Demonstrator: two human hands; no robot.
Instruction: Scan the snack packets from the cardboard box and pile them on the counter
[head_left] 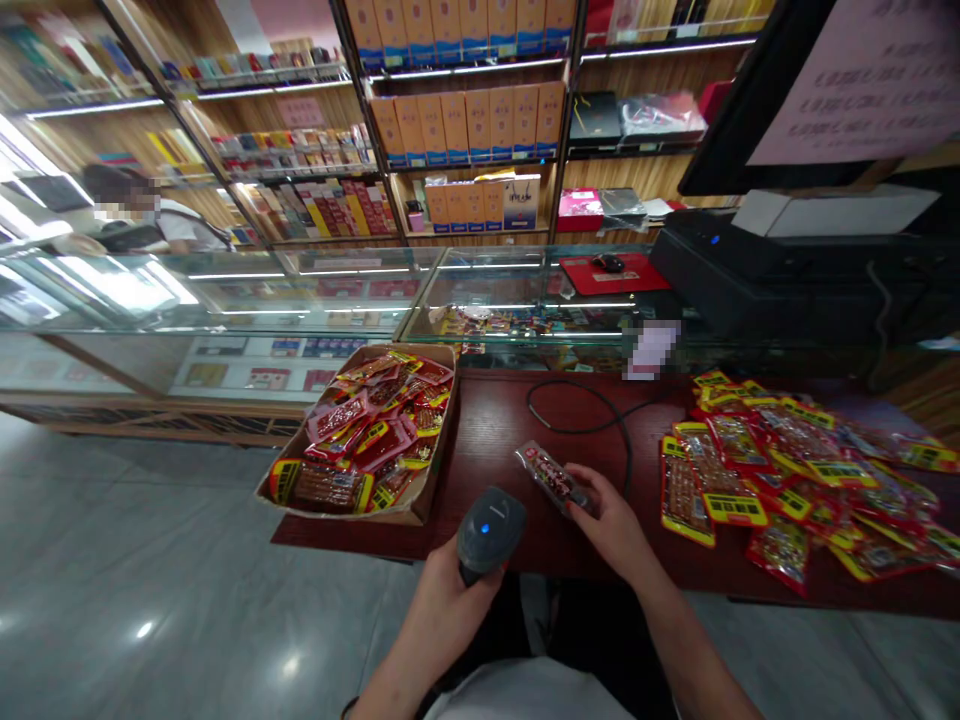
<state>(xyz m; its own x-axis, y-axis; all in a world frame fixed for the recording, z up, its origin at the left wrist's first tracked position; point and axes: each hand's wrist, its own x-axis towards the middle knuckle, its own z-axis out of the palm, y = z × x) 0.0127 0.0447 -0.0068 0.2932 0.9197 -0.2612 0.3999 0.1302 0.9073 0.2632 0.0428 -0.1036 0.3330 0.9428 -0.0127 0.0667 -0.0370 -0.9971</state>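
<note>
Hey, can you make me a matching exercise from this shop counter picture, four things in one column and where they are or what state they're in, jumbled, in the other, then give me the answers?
Things:
1. Handheld scanner
2. Small wrapped packet
3. Cardboard box
4. Computer mouse

Places and states:
A. On a red mat
B. In the right hand
C. Filled with red-and-yellow packets
D. In the left hand

Right pairs: 1-D, 2-B, 3-C, 4-A.

The dark red desk [491, 425] carries 1 open cardboard box [440, 470] at left, a looped black cable [628, 455] far centre, and heaped red-and-yellow packets [810, 470] at right.
</note>
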